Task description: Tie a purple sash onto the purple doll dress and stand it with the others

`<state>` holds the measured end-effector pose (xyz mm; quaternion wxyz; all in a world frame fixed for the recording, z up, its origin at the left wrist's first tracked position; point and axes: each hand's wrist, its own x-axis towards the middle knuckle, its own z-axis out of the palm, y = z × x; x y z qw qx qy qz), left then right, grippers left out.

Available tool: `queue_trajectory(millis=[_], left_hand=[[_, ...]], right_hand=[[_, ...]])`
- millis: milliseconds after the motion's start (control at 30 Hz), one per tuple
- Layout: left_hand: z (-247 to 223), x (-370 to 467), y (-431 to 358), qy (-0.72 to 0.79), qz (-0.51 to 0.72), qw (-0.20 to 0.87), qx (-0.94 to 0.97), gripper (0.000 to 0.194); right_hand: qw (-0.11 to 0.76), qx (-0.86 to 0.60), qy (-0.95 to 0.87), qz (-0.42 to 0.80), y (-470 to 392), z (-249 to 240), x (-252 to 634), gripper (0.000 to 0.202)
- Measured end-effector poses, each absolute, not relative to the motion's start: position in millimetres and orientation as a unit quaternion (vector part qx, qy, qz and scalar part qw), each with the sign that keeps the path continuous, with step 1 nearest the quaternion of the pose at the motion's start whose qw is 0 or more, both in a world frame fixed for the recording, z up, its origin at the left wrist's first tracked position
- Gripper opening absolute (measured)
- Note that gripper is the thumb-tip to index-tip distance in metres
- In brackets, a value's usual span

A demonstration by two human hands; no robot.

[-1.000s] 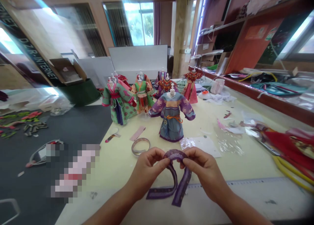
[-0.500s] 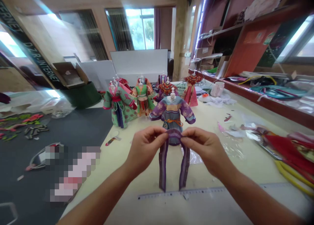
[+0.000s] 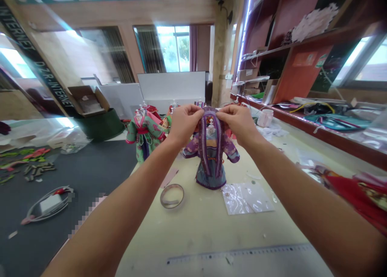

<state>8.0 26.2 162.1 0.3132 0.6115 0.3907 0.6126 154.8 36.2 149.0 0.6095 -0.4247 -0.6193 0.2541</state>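
Craft workshop, costumed doll figures [image 3: 147,134] on worktable [image 3: 199,224], cluttered shelves [image 3: 302,35], ruler [image 3: 242,255]

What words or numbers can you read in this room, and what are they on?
"D.Z.R-INTERNET": white letters on the dark slanted banner at the left; its upper end is cut off.
Ruler on the table edge: marks too small to read.
Green sticker on the red board: too blurred to read.

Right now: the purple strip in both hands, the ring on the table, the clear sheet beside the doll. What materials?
purple strip: looks like woven or printed fabric, possibly paper; it bends into a soft loop and hangs limp, matte with pale edging. ring: likely a clear tape roll or plastic band; thin, translucent, glossy. clear sheet: plastic film; see-through, with crinkled glare. left hand and right hand pinch the strip's top.
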Motion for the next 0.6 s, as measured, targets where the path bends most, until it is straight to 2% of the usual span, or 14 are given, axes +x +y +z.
queue_trajectory(millis=[200, 433, 600], left_hand=[[162, 10, 44, 0.463, 0.547, 0.298, 0.631, 0.007], [161, 7, 37, 0.530, 0.460, 0.143, 0.698, 0.013], [154, 5, 34, 0.529, 0.459, 0.133, 0.702, 0.019]], right_hand=[[0.574, -0.473, -0.639, 0.194, 54, 147, 153, 0.013], [0.515, -0.510, -0.673, 0.145, 44, 143, 155, 0.016], [0.492, -0.517, -0.690, 0.118, 35, 142, 160, 0.018]])
